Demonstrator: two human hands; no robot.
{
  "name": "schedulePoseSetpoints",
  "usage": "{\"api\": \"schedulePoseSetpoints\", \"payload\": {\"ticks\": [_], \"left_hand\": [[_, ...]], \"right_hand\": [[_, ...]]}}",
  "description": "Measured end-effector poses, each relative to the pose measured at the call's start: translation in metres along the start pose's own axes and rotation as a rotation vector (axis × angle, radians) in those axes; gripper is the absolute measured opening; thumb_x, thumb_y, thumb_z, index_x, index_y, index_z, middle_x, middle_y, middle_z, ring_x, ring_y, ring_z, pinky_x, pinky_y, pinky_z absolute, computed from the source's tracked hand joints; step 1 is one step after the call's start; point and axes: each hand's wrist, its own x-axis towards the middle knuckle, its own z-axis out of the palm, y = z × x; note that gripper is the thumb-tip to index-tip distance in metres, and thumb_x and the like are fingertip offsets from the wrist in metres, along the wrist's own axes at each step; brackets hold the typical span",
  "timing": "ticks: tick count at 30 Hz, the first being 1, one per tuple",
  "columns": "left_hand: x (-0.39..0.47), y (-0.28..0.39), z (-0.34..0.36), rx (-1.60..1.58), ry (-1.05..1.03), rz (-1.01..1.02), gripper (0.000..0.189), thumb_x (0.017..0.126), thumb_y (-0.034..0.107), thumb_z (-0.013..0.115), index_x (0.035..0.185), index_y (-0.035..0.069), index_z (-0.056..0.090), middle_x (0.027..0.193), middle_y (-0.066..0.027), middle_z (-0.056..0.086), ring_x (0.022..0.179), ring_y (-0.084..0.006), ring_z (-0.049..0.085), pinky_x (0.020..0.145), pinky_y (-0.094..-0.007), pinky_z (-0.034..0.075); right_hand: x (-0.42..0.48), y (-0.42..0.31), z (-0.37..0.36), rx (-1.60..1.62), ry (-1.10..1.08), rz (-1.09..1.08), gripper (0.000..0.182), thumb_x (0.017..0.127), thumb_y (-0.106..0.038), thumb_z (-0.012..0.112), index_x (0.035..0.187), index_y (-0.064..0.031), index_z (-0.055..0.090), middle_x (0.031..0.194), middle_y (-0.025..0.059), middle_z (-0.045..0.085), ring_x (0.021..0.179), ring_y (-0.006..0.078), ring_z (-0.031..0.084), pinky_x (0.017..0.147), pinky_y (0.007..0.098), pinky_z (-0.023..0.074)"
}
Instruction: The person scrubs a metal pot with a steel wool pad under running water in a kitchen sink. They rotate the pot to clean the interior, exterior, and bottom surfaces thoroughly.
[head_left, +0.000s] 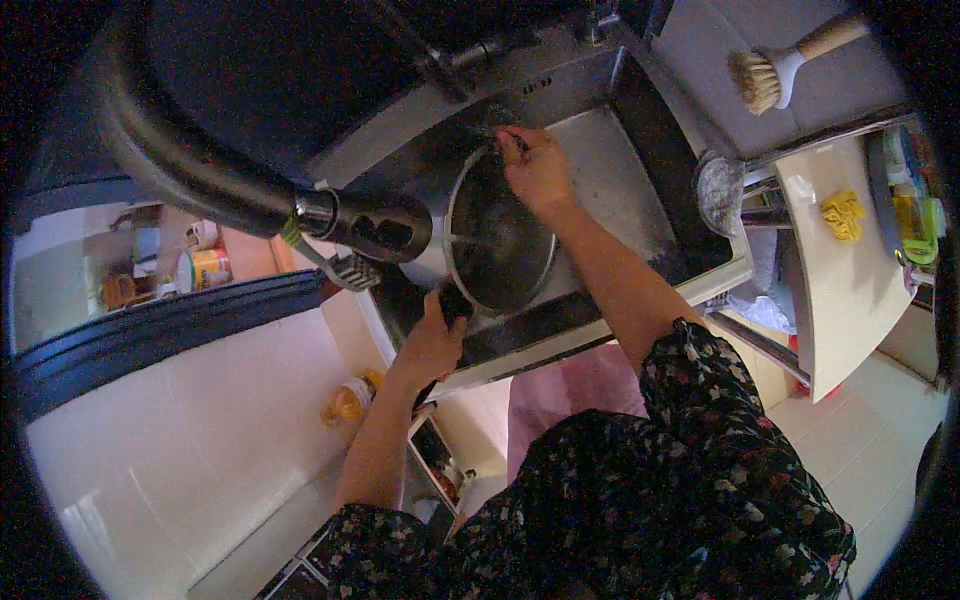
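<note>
A round metal saucepan is held tilted over the sink basin, its inside facing up towards me. My left hand is wrapped around its dark handle on the near left side. My right hand has its fingers closed at the far rim; a dark part shows between them, too blurred to name. The tap's pull-out spray head hangs just left of the pan. A faint pale streak lies across the pan's inside; I cannot tell whether it is running water.
The steel sink surrounds the pan. A wooden-handled dish brush lies on the far-right counter. Another brush stands by the spray head. To the right, an open cabinet door carries a yellow cloth. An amber bottle sits at left.
</note>
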Motion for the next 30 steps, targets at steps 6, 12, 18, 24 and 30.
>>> {"api": "schedulePoseSetpoints", "payload": {"ticks": [6, 12, 18, 24, 30], "left_hand": [[0.022, -0.013, -0.002, -0.192, -0.03, 0.042, 0.049, 0.086, 0.02, 0.044, 0.118, -0.003, 0.016, 0.059, -0.0143, 0.051, 0.039, -0.0226, 0.048, 0.035, -0.035, 0.039], [0.012, 0.002, -0.01, -0.354, -0.039, 0.062, 0.036, 0.085, 0.016, 0.043, 0.11, 0.001, 0.021, 0.058, -0.0089, 0.044, 0.037, -0.0165, 0.043, 0.03, -0.0291, 0.035], [0.018, -0.012, -0.005, -0.469, -0.096, -0.025, 0.043, 0.088, 0.014, 0.042, 0.122, 0.007, 0.018, 0.054, -0.0061, 0.044, 0.036, -0.0165, 0.042, 0.03, -0.0297, 0.036], [0.016, -0.023, -0.003, -0.598, -0.068, -0.009, 0.042, 0.088, 0.015, 0.044, 0.122, 0.009, 0.02, 0.056, -0.0063, 0.044, 0.036, -0.0161, 0.04, 0.03, -0.0296, 0.034], [0.002, -0.001, -0.006, -0.381, -0.045, -0.052, 0.052, 0.084, 0.012, 0.045, 0.125, 0.006, 0.012, 0.058, -0.0067, 0.043, 0.037, -0.0144, 0.04, 0.033, -0.0302, 0.034]], "right_hand": [[-0.051, -0.075, 0.008, 0.015, -0.113, -0.495, 0.013, 0.074, -0.011, 0.061, 0.086, -0.0074, 0.063, 0.096, 0.011, 0.057, 0.09, 0.0282, 0.052, 0.079, 0.0374, 0.041], [-0.102, -0.057, -0.012, 0.066, -0.378, -0.583, 0.023, 0.069, -0.011, 0.064, 0.092, -0.0098, 0.062, 0.097, 0.0086, 0.054, 0.092, 0.0272, 0.049, 0.081, 0.037, 0.0388], [-0.112, -0.042, -0.04, 0.036, -0.611, -0.68, 0.023, 0.069, -0.011, 0.063, 0.092, -0.0113, 0.061, 0.094, 0.0076, 0.053, 0.092, 0.0253, 0.048, 0.083, 0.0357, 0.0366], [-0.111, -0.013, -0.058, -0.071, -0.839, -0.563, 0.018, 0.071, -0.01, 0.061, 0.087, -0.0105, 0.056, 0.093, 0.0071, 0.054, 0.094, 0.024, 0.049, 0.085, 0.0369, 0.0359], [-0.041, 0.068, -0.056, -0.367, -1.013, -0.044, 0.015, 0.074, -0.006, 0.055, 0.089, -0.0099, 0.057, 0.091, 0.0088, 0.056, 0.092, 0.0234, 0.051, 0.082, 0.0375, 0.0379]]}}
